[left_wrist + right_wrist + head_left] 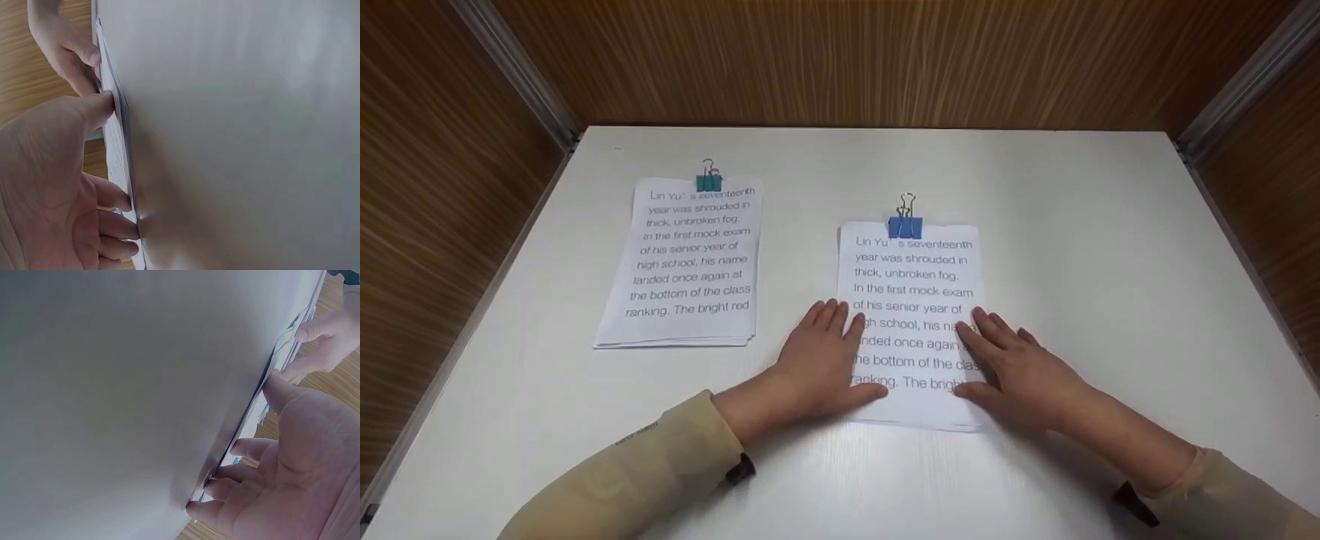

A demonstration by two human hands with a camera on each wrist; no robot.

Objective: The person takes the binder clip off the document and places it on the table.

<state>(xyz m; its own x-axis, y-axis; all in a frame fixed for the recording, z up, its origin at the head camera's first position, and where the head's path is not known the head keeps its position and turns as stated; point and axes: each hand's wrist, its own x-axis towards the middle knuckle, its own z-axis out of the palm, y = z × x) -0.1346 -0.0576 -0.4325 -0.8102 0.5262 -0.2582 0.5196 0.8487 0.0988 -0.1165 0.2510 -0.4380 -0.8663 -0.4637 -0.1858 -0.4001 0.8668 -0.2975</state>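
In the head view a stack of printed sheets (915, 315) lies on the white table, with a blue binder clip (905, 227) on its top edge. My left hand (821, 364) rests along the stack's left side, its thumb lying over the lower left part of the page. On the opposite side my right hand (1024, 375) touches the right edge, with its thumb and fingertips on the paper. Both wrist views show the fingers extended against the edges of the sheets (121, 107), which lie in a thin layered pile.
Further left lies a second stack of printed sheets (690, 259), held by a green binder clip (709, 183). Its lower sheets are slightly uneven. Wood-grain panels (840, 64) stand behind the white table (1072, 225) and at both sides.
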